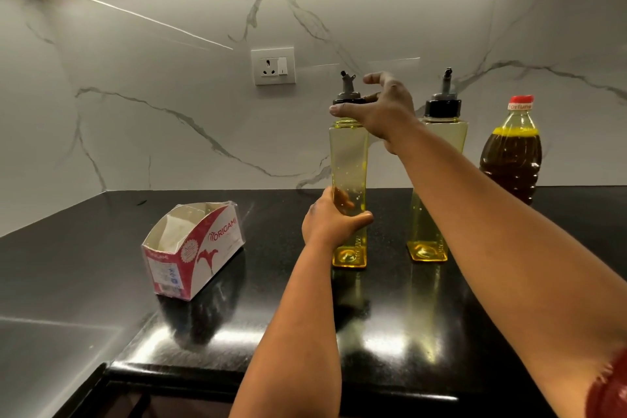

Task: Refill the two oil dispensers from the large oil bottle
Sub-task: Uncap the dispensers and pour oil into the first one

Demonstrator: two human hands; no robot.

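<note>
Two oil dispensers stand upright on the counter (101, 265); the large oil bottle (510, 149) is set further right. The left dispenser (349, 159) is gripped low by the left hand (330, 219), its pourer cap (347, 92) pinched directly above by the right hand (380, 108).

Left hand (330, 219) grips the near dispenser (349, 187) while right hand (380, 108) holds its spout cap (349, 93).

dispensers (349, 159): yellow-tinted, black-capped | oil bottle (511, 153): amber-brown, red-capped | surface (271, 299): glossy black | box (195, 248): red-and-white, left of dispensers
</note>
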